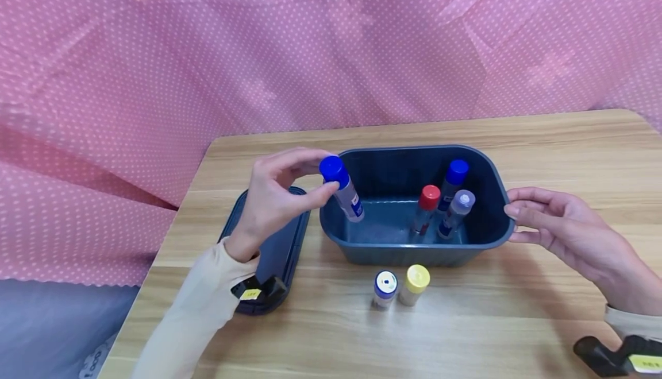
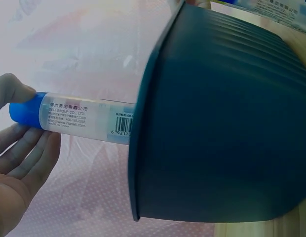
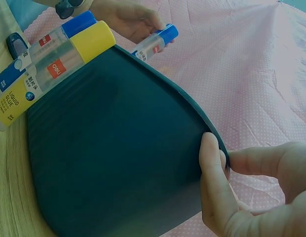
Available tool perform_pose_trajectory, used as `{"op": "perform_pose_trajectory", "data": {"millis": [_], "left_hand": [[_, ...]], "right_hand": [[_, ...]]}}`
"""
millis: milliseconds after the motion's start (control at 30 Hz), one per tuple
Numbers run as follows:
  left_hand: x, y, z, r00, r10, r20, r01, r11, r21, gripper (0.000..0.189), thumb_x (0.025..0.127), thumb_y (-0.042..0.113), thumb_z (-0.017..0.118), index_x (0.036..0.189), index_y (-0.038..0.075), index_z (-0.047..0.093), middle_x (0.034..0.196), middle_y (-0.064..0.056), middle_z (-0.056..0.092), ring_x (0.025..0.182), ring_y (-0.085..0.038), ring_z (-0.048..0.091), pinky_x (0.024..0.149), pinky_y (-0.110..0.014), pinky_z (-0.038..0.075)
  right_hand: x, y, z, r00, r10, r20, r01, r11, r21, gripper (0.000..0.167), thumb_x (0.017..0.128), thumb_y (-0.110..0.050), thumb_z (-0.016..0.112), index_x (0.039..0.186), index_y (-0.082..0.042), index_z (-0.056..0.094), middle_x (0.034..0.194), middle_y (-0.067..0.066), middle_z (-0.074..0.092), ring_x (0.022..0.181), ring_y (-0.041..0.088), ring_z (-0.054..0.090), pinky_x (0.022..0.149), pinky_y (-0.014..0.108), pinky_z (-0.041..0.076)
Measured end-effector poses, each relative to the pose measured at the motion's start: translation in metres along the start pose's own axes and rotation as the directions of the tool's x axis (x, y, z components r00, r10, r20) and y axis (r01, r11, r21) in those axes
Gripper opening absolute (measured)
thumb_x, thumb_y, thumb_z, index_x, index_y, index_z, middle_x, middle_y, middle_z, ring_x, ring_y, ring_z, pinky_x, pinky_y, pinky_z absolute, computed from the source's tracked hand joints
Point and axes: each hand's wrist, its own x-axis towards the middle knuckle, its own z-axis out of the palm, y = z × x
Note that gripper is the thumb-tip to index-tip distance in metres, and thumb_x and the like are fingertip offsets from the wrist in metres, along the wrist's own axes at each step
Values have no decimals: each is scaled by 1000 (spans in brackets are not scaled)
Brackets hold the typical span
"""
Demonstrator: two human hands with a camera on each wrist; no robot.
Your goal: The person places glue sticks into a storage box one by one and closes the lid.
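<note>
My left hand [image 1: 276,192] pinches the blue cap of a clear liquid glue bottle [image 1: 349,200], tilted over the left end of a dark blue bin [image 1: 398,254]. In the left wrist view the lower part of this glue bottle [image 2: 84,116] is hidden behind the bin's wall. At the bin's right end my right hand [image 1: 574,232] grips the rim between thumb and fingers, as the right wrist view of the hand [image 3: 256,187] also shows. Inside, towards the right, stand a red-capped bottle [image 1: 428,198], a blue-capped one [image 1: 457,172] and one with a pale translucent cap [image 1: 461,202].
In front of the bin, a blue-rimmed white-topped bottle [image 1: 385,285] and a yellow-capped liquid glue bottle [image 1: 415,280] stand upright on the wooden table [image 1: 465,333]. A dark blue lid [image 1: 281,247] lies left of the bin, partly under my left forearm. Behind hangs a pink dotted cloth [image 1: 331,51].
</note>
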Motion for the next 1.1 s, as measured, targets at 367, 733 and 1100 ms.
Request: {"op": "perform_pose_trajectory", "data": {"millis": [367,733,1100], "left_hand": [[8,-17,6,994,-107,25,105,992,69,35,74,-5,77,107,-7,66,103,-16,70,92,-21,68,84,-36,57],[12,-32,13,984,-166,61,155,976,154,30,75,2,79,102,-2,68,99,-12,71,88,-21,68,80,-36,58],[13,-40,21,977,-205,65,192,967,170,28,77,2,78,102,-2,68,101,-13,70,89,-22,69,80,-29,57]], "right_hand": [[0,1,2,1000,2,-6,-2,1000,-1,31,100,10,36,119,2,58,109,11,65,95,24,68,82,39,56],[0,3,4,1000,-3,-11,2,1000,-30,29,100,9,36,118,2,58,108,10,64,94,23,68,81,39,56],[-2,3,4,1000,-7,-10,7,999,-39,29,100,9,37,118,1,58,108,10,64,95,23,68,81,39,56]]}}
